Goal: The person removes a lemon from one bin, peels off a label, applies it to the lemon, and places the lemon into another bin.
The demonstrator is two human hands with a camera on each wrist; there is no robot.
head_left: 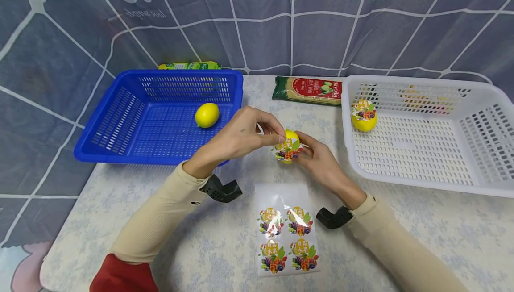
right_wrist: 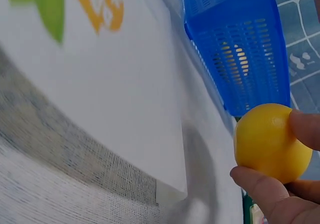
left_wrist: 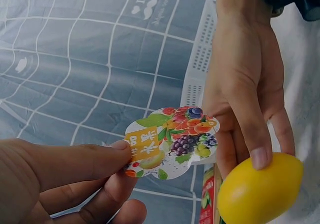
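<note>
My left hand (head_left: pixel 250 133) pinches a fruit-print sticker (left_wrist: pixel 172 143) by its edge, between thumb and fingers. A yellow lemon (left_wrist: pixel 262 189) is held in the fingertips of my right hand (head_left: pixel 321 160). In the head view the sticker overlaps the lemon; the left wrist view shows it to the lemon's side, printed face toward that camera. Below both hands a white sticker sheet (head_left: pixel 285 196) lies on the table, bearing several more fruit stickers. In the right wrist view the lemon (right_wrist: pixel 272 143) shows a bare yellow side between thumb and fingers.
At left stands a blue basket (head_left: pixel 160 161) with one lemon (head_left: pixel 207 115) inside. A white basket (head_left: pixel 401 179) at right holds a lemon bearing a sticker (head_left: pixel 364 110). Between them at the back lies a pasta packet (head_left: pixel 307 90). A green-yellow packet (head_left: pixel 188 65) sits behind the blue basket.
</note>
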